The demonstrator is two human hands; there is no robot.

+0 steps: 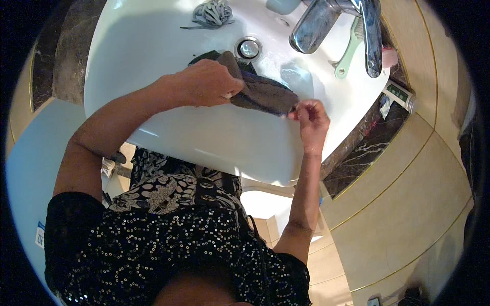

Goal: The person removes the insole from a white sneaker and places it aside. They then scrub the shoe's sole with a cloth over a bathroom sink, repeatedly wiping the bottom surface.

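A dark grey-brown fabric piece (268,93), long and flat like a shoe insole, is stretched between my two hands over the white washbasin (214,130). My left hand (208,82) is closed on its left part, and one end sticks up above the fist. At its right end my right hand (312,118) pinches the edge between thumb and fingers. Another dark piece (204,57) shows behind my left hand, beside the metal drain plug (249,48); its shape is partly hidden. A bundle of wet grey laces (213,15) lies in the basin at the upper left.
A chrome faucet (316,25) reaches over the basin's upper right. Beside it lies a pale green brush (348,57). On the dark marble edge are a pink object (389,57), a white tube or bottle (399,95) and a crumpled wrapper (386,106).
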